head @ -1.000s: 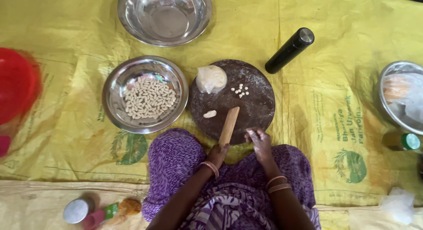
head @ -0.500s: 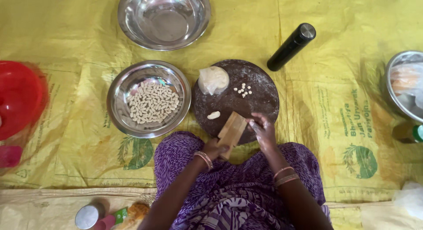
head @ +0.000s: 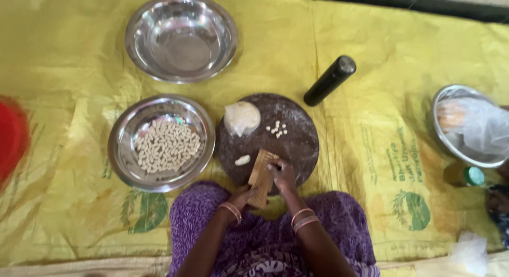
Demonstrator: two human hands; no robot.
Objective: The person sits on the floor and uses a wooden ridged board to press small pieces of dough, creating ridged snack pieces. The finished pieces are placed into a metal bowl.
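A dark round board [head: 297, 139] lies on the yellow mat before my lap. My left hand [head: 241, 197] grips the near end of a small ridged wooden paddle [head: 261, 176] that rests tilted on the board's front edge. The fingertips of my right hand [head: 282, 174] press on the paddle's ridged face; what is under them is hidden. On the board sit a pale lump of dough [head: 242, 117] wrapped in clear plastic, several tiny dough bits [head: 277, 129], and one shaped piece [head: 242, 160].
A steel bowl [head: 124, 160] with many shaped dough pieces sits left of the board; an empty steel bowl [head: 181, 37] lies beyond it. A black cylinder [head: 330, 80] lies at the upper right. Far right stands a bowl [head: 450, 144] holding a plastic bag, with a green-capped bottle [head: 466, 175] beside it. A red dish [head: 11, 136] shows at the left edge.
The paddle has gone from standing edge-on to lying flat-faced on the board's front edge. My right hand has moved onto its ridged surface.
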